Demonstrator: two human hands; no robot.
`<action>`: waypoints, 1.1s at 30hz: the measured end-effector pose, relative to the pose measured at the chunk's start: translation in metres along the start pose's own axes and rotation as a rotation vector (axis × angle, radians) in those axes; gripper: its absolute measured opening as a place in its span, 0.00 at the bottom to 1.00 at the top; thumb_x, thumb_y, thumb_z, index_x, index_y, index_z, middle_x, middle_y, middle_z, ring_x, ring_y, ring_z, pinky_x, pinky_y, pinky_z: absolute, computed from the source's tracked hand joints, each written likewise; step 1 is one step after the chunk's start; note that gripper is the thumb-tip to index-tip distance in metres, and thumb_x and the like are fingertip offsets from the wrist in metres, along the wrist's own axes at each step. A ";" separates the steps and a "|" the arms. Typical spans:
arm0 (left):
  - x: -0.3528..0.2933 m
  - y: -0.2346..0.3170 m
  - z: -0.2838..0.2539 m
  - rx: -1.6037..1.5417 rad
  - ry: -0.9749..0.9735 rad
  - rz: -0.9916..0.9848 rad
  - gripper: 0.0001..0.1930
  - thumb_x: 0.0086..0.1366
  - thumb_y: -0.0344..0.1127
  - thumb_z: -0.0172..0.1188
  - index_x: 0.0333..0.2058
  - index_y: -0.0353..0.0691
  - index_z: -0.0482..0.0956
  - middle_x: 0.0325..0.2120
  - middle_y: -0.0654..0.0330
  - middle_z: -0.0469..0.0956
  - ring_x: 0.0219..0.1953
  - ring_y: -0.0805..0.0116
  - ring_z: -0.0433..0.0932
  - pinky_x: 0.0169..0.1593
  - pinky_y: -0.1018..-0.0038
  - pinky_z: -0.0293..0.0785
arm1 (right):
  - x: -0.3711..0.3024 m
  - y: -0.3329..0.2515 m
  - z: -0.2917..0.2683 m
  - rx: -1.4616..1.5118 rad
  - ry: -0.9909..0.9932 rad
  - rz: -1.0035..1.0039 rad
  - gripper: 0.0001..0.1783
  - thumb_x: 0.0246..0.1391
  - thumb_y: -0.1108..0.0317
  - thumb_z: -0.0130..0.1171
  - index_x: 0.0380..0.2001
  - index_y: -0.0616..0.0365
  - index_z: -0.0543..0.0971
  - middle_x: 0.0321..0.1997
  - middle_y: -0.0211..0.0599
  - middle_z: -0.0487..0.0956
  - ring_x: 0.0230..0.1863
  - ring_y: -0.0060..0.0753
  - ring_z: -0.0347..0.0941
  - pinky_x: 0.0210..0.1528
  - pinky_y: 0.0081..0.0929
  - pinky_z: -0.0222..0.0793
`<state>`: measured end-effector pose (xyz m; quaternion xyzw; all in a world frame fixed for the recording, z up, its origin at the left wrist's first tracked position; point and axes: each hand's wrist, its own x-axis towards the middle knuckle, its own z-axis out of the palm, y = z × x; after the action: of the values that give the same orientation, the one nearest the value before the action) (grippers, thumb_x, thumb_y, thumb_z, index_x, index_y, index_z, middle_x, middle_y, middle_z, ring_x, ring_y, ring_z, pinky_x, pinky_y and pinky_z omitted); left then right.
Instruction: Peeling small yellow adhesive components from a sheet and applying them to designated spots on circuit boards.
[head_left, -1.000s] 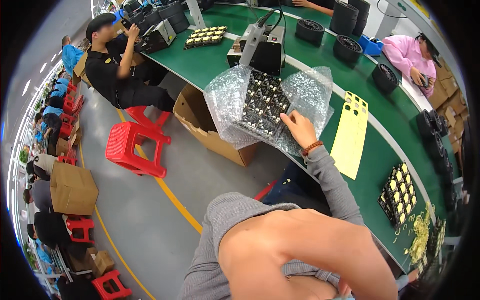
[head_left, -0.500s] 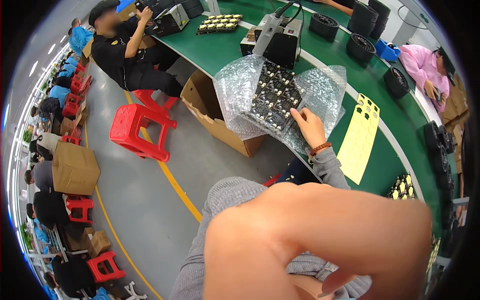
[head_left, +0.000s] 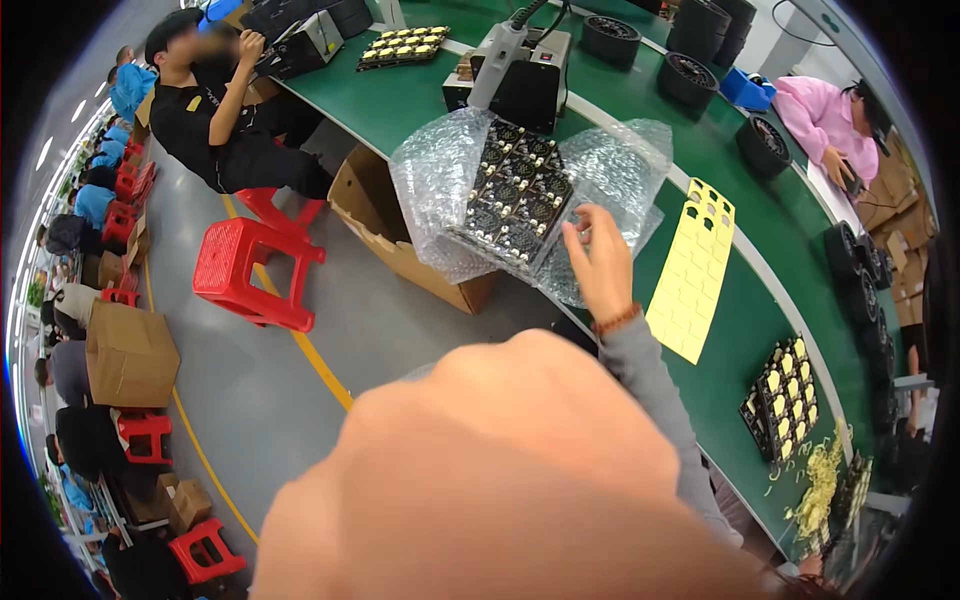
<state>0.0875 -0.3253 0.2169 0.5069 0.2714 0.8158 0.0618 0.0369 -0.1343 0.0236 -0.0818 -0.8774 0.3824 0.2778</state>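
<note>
A black circuit-board panel (head_left: 515,190), studded with small pale components in repeating units, lies on opened bubble wrap (head_left: 435,180) at the near edge of the green tabletop (head_left: 738,320). The wrap spreads out on both sides of it. The right hand (head_left: 602,262), with a beaded bracelet (head_left: 617,320) at its wrist, is over the wrap just beside the panel's right edge, its thumb and fingers parted; whether it touches the wrap cannot be told. The left hand (head_left: 490,460) looms blurred and close to the camera, knuckles up, its fingertips hidden, so whether it grips anything cannot be told. The two hands are apart.

Right of the wrap lies a yellow die-cut sticker sheet (head_left: 690,285) with openings at its far end. Behind the panel, a grey handheld tool (head_left: 495,65) slants in front of a black box-shaped unit (head_left: 530,95). Farther right, boards with yellow patches (head_left: 785,400) lie near a heap of yellow scraps (head_left: 820,485). Left of the tabletop, below its edge, stand an open cardboard carton (head_left: 400,245) and a red plastic stool (head_left: 235,265).
</note>
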 end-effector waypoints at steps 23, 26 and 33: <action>-0.032 0.003 0.044 0.172 -0.256 0.215 0.24 0.65 0.39 0.41 0.59 0.58 0.51 0.57 0.77 0.57 0.59 0.80 0.56 0.60 0.62 0.41 | -0.055 -0.175 -0.110 1.600 0.016 -0.834 0.27 0.55 0.64 0.47 0.57 0.30 0.57 0.51 0.18 0.70 0.48 0.49 0.67 0.45 0.46 0.67; -0.044 -0.001 0.056 0.048 -0.211 0.274 0.24 0.65 0.33 0.36 0.60 0.52 0.49 0.60 0.72 0.53 0.62 0.78 0.50 0.61 0.68 0.40 | -0.061 -0.173 -0.114 1.590 0.023 -0.827 0.27 0.55 0.64 0.47 0.57 0.31 0.57 0.50 0.18 0.70 0.47 0.48 0.67 0.45 0.46 0.66; -0.053 0.022 0.070 -0.240 -0.355 0.484 0.23 0.65 0.30 0.33 0.59 0.42 0.50 0.61 0.65 0.50 0.63 0.74 0.46 0.62 0.74 0.39 | -0.061 -0.172 -0.112 1.575 0.034 -0.806 0.26 0.54 0.64 0.47 0.56 0.32 0.57 0.50 0.19 0.70 0.47 0.48 0.67 0.45 0.45 0.66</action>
<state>0.1762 -0.3368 0.2097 0.6803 0.0296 0.7318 -0.0283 0.1607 -0.2057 0.1832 0.4433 -0.3170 0.7474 0.3801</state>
